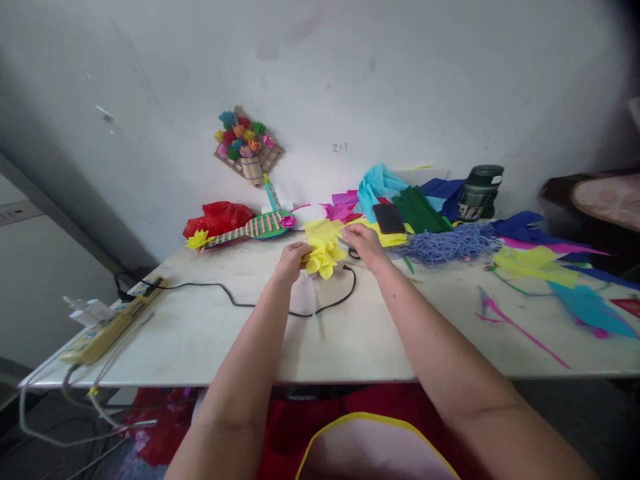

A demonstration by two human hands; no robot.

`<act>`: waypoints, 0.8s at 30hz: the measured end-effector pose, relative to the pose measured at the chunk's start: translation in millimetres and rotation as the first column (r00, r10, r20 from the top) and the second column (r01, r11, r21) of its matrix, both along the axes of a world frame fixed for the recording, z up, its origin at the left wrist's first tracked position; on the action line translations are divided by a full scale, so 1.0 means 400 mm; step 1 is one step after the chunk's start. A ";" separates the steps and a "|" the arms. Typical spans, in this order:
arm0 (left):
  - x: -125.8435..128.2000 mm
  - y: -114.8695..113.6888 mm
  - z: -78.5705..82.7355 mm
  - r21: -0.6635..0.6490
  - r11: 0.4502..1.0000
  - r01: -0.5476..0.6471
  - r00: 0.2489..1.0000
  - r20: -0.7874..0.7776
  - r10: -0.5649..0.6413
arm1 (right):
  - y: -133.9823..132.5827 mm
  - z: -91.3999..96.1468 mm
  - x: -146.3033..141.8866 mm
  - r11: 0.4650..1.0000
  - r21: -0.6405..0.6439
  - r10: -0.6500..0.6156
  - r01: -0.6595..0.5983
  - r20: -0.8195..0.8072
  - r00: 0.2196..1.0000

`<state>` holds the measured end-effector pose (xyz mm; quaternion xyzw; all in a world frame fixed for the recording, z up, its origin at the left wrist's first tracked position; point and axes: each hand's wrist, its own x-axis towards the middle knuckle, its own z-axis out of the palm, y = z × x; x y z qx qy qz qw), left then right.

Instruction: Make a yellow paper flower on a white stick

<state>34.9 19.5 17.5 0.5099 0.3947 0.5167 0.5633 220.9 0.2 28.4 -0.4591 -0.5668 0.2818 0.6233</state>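
Observation:
My left hand is closed on a yellow paper flower with pointed petals, held above the table. A flat piece of yellow crepe paper rises behind the petals. My right hand is closed, its fingertips at the right edge of that paper. Under its fingers shows a small pair of scissors, with a dark loop and the blade pointing left to the flower; the grip is partly hidden. A pale, blurred strip hangs below the flower.
A black cable crosses the table from a power strip. Behind lie a green paper-covered instrument, a red bag, crepe paper sheets, a phone, purple yarn and a dark bottle. Paper scraps lie right.

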 end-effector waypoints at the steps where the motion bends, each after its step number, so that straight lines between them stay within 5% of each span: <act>1: 0.002 0.002 -0.004 -0.014 1.000 -0.017 1.000 0.013 0.017 | -0.002 0.002 0.004 1.000 0.012 0.016 -0.016 0.012 1.000; 10: 0.014 -0.006 -0.029 -0.030 0.996 -0.086 0.994 0.058 0.088 | 0.005 -0.009 -0.013 0.996 0.050 0.046 -0.068 0.355 0.934; 24: 0.015 -0.030 -0.029 0.086 0.996 -0.026 0.996 0.090 0.018 | 0.022 -0.032 -0.025 0.987 0.120 -0.150 0.110 0.405 0.902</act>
